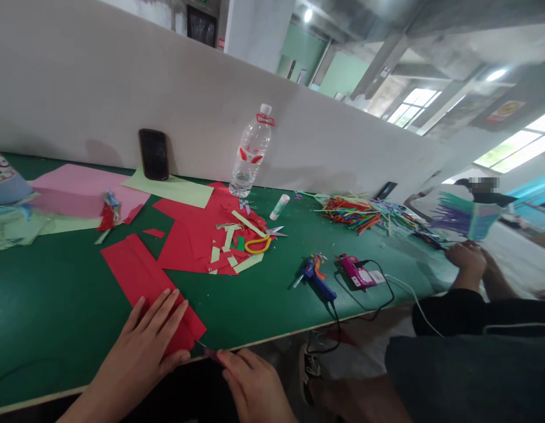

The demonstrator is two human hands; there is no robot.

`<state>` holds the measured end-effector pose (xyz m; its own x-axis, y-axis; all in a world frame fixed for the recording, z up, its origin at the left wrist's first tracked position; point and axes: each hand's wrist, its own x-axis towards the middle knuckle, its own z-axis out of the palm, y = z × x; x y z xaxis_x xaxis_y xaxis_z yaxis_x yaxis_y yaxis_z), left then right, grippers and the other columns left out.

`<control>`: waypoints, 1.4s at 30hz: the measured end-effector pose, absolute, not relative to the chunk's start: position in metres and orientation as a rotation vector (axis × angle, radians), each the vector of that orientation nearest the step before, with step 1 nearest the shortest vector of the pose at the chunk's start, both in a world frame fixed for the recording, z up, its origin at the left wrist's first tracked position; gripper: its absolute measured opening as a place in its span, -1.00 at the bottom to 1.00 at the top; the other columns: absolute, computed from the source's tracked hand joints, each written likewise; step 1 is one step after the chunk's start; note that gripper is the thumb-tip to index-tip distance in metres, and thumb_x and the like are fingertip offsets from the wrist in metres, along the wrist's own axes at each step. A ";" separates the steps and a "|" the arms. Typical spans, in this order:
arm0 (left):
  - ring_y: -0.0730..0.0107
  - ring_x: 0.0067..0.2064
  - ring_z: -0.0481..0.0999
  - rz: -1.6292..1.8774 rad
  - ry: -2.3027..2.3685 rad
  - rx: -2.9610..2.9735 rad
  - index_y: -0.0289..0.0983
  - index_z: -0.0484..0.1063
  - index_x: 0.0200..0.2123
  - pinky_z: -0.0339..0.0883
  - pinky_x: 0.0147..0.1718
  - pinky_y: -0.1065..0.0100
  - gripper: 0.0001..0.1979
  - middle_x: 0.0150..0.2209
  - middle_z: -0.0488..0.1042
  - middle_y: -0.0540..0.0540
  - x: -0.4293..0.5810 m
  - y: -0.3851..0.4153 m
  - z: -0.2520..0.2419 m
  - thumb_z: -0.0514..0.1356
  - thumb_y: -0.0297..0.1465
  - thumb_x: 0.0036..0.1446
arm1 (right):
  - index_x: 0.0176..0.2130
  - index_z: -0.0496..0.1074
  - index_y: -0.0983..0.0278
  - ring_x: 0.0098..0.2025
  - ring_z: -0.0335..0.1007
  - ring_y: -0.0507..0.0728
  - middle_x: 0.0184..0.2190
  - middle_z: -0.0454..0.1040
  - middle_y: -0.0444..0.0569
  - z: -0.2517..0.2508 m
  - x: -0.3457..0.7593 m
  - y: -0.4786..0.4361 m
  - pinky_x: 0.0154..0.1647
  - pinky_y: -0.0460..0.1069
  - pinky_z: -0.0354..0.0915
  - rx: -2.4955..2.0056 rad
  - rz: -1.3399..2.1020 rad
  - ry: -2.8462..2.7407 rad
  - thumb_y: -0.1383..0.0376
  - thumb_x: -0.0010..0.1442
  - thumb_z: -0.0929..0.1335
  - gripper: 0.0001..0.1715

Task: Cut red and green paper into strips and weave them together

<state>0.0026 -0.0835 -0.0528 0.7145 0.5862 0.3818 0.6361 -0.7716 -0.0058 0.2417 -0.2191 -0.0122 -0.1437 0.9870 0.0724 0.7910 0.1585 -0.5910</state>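
A folded strip of red paper (137,267) lies slanted on the green table, close to its front edge. My left hand (146,338) rests flat on the lower part of this paper, fingers stretched out and slightly apart. In my right hand (254,376), closed at the table edge, is a small knife (211,353) with a purplish handle. Its thin blade reaches the near right corner of the red paper; whether it is inside the fold I cannot tell. Behind lie larger red sheets (184,235) and yellow-handled scissors (258,244) among paper scraps.
A water bottle (251,154), a glue stick (280,207) and a phone (154,154) stand near the partition. To the right are a blue glue gun (318,282), a pink power strip (355,272) with cables, and colourful pipe cleaners (355,212). Another person's hands (468,258) are further right.
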 end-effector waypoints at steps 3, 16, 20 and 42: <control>0.01 0.32 0.28 -0.548 -1.023 -2.791 -0.23 0.26 0.30 -0.15 0.34 -0.05 -0.30 0.34 0.25 -0.26 0.003 -0.084 -0.053 0.02 0.09 0.27 | 0.08 0.43 0.15 -0.20 0.55 0.13 -0.19 0.57 -0.01 -0.015 0.241 -0.220 -0.14 -0.08 0.44 -1.689 0.570 -2.001 0.41 0.24 0.26 -0.56; 0.02 0.31 0.29 -0.605 -0.990 -2.763 -0.28 0.25 0.30 -0.14 0.34 -0.01 -0.26 0.32 0.29 -0.29 0.004 -0.085 -0.050 0.02 0.11 0.26 | 0.08 0.41 0.17 -0.17 0.57 0.16 -0.13 0.59 -0.01 -0.016 0.239 -0.222 -0.13 -0.05 0.47 -1.741 0.509 -1.990 0.42 0.22 0.26 -0.54; 0.03 0.32 0.28 -0.601 -0.986 -2.753 -0.29 0.25 0.30 -0.17 0.34 -0.01 -0.27 0.32 0.29 -0.29 0.004 -0.085 -0.048 0.01 0.09 0.26 | 0.13 0.37 0.17 -0.14 0.57 0.17 -0.11 0.58 0.01 -0.016 0.240 -0.223 -0.11 -0.04 0.46 -1.780 0.458 -1.986 0.42 0.23 0.25 -0.51; -0.07 0.34 0.24 -0.515 -0.995 -2.783 -0.28 0.33 0.25 -0.16 0.34 -0.14 -0.29 0.31 0.30 -0.32 -0.001 -0.090 -0.050 0.02 0.11 0.26 | 0.10 0.41 0.17 -0.21 0.59 0.16 -0.16 0.60 0.00 -0.010 0.244 -0.218 -0.18 -0.05 0.47 -1.784 0.382 -2.043 0.46 0.24 0.24 -0.52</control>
